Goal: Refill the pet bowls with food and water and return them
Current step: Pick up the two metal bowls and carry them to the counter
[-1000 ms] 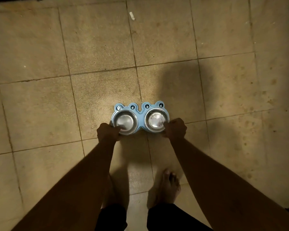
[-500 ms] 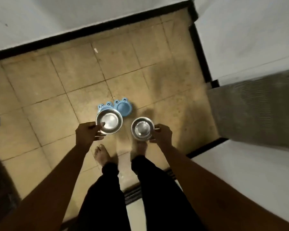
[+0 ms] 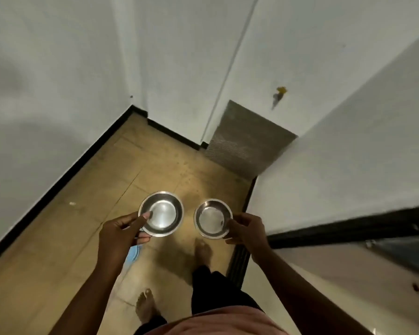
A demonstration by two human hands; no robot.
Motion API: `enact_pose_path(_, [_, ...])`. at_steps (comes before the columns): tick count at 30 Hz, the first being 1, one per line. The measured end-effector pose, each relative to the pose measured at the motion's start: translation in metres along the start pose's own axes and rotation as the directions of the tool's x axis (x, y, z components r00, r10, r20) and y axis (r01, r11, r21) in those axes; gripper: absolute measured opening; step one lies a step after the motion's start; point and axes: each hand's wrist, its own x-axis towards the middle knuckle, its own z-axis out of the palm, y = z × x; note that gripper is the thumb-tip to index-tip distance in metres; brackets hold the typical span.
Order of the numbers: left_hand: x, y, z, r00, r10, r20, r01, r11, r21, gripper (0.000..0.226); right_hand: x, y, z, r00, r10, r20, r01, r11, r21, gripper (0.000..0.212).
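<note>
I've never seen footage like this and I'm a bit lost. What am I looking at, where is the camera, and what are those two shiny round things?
The camera sits on a person's head and looks down, so you see their own arms, legs and bare feet from above. No machine is involved. The left hand holds the larger steel bowl by its rim, thumb inside. The right hand holds the smaller steel bowl by its edge. Both bowls look empty. Below is a tan tiled floor hemmed by white walls with dark skirting. A bit of a blue object on the floor peeks out beneath the left hand; too little shows to say what it is.
</note>
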Motion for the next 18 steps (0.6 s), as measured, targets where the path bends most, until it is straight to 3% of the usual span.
enact_pose_path(7, [-0.046,0.029,0.087,0.949,0.056,0.311,-0.114,0.979,0.17,0.024,-0.106,0.044,-0.101,0.957,-0.04,-0.288,0.108,0.969,0.223,0.015])
enact_pose_path(11, [-0.081,0.023,0.161,0.872,0.061,0.486,-0.187,0.958,0.216,0.022,-0.149,0.082,-0.162,0.917,0.007,-0.4,0.146,0.924,0.353,0.014])
enact_pose_path(18, [-0.17,-0.026,0.314,0.739,0.033,0.673,-0.301,0.91,0.285,0.018,-0.202,0.172,-0.297,0.812,0.089,-0.577,0.247,0.843,0.478,0.013])
